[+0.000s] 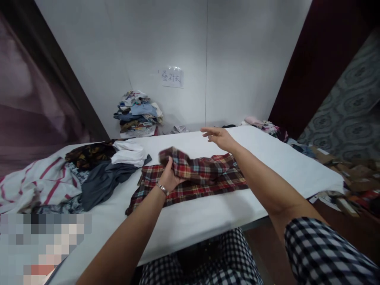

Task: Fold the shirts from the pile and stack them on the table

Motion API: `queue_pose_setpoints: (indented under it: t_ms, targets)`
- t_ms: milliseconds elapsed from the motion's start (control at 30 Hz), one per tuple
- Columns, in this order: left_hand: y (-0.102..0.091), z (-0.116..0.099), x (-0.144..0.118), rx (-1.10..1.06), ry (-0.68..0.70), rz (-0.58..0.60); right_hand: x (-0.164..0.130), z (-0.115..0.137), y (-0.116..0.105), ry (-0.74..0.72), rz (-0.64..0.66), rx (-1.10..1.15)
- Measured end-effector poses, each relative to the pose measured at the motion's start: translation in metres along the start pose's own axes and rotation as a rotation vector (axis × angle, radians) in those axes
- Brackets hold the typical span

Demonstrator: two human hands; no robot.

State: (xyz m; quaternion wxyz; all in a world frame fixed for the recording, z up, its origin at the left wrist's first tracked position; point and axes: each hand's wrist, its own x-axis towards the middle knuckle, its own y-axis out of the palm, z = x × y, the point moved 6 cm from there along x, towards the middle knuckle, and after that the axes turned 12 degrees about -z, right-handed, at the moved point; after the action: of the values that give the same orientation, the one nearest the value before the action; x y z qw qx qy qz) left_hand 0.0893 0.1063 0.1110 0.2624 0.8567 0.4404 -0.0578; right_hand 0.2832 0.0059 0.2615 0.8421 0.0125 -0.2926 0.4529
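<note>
In the head view, two bare hands work over one long table covered in white cloth [184, 233]. A single red-and-brown plaid garment [196, 194], crossed by pale blue and yellow lines, lies lengthwise near the table's middle, part of it lifted and bunched. The left hand [172, 178] grips that lifted part, thumb on top; one silver-coloured band [163, 190] circles its wrist. The right hand [219, 137] is raised past the garment's far edge, fingers extended and loosely parted, clear of the cloth. At least four other pieces lie heaped at the table's left: one white cloth with red stripes [44, 178], one dark grey cloth [108, 182], one plain white cloth [129, 153] and one black-and-brown patterned cloth [89, 155]. Beyond the far edge stand one tall mixed clothes pile [139, 113] and, farther right, one low pinkish clothes pile [264, 126]. One white paper sign [172, 78] with three handwritten characters hangs on the pale wall [243, 59].
</note>
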Motion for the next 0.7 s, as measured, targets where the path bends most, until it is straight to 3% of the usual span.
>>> queue_pose_setpoints:
  t_ms: [133, 267, 333, 467, 600, 700]
  targets:
    - [-0.035, 0.025, 0.012, -0.051, -0.036, -0.158, -0.022, -0.060, -0.042, 0.229, -0.120, -0.219]
    - [-0.052, 0.027, 0.017, -0.044, 0.039, -0.224, -0.060, -0.127, -0.086, 0.535, -0.144, -0.536]
    - [-0.048, 0.022, 0.013, -0.067, 0.078, -0.215, -0.069, -0.149, -0.091, 0.591, -0.124, -0.569]
    - [-0.025, -0.001, -0.004, -0.087, 0.159, -0.139, -0.064, -0.171, -0.083, 0.571, -0.045, -0.534]
    - [-0.003, -0.025, -0.030, -0.096, 0.248, -0.073, -0.051, -0.176, -0.089, 0.564, 0.012, -0.528]
    - [0.006, -0.017, -0.053, 0.009, 0.241, -0.089, -0.051, -0.172, -0.111, 0.557, -0.016, -0.477]
